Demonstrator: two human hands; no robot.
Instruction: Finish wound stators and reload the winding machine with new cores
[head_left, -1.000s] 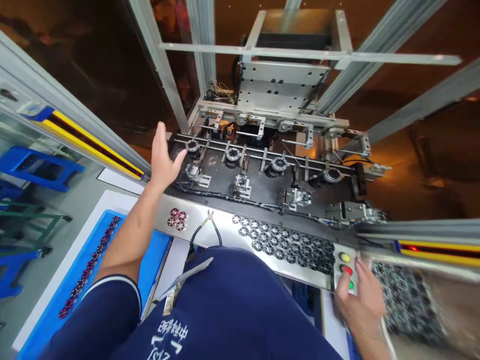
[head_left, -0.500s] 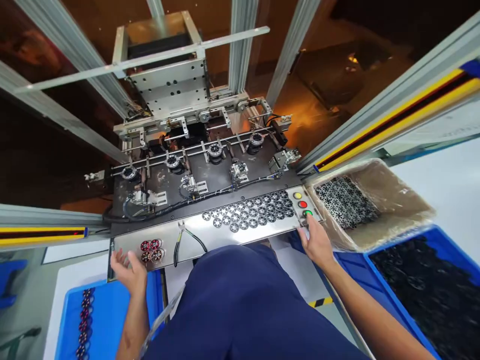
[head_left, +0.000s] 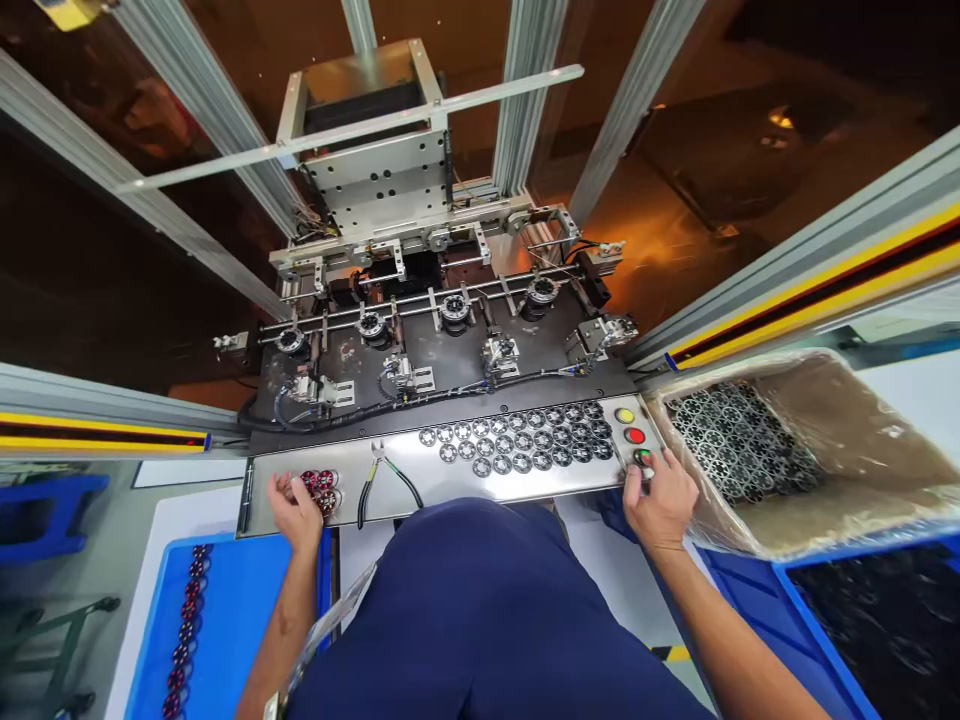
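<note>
At the tray's left end, my left hand (head_left: pixel 298 515) is beside a small cluster of red-and-black round parts (head_left: pixel 324 480). Its fingers are loosely curled with a gap to the thumb; whether they touch the parts I cannot tell. My right hand (head_left: pixel 664 500) has its fingertips at the green button (head_left: pixel 643 457), with the thumb by the panel's front edge. Between my hands, the metal tray (head_left: pixel 435 485) bears green-and-black-handled cutters (head_left: pixel 379 455) and rows of black-and-silver round parts (head_left: pixel 521 440). Behind stands a machine with similar round parts on its fixtures (head_left: pixel 455 312).
Yellow (head_left: pixel 625 415) and red (head_left: pixel 635 436) buttons sit above the green one. To the right are a lined box of round parts (head_left: pixel 739 440) and a blue bin (head_left: pixel 787 590). A blue tray (head_left: pixel 240 610) lies lower left. Yellow-edged bars (head_left: pixel 817 290) flank the machine.
The view has shifted, so the scene sits further right and lower. My left hand has come in closer to the red parts, its fingers more curled. My right hand stays at the green button.
</note>
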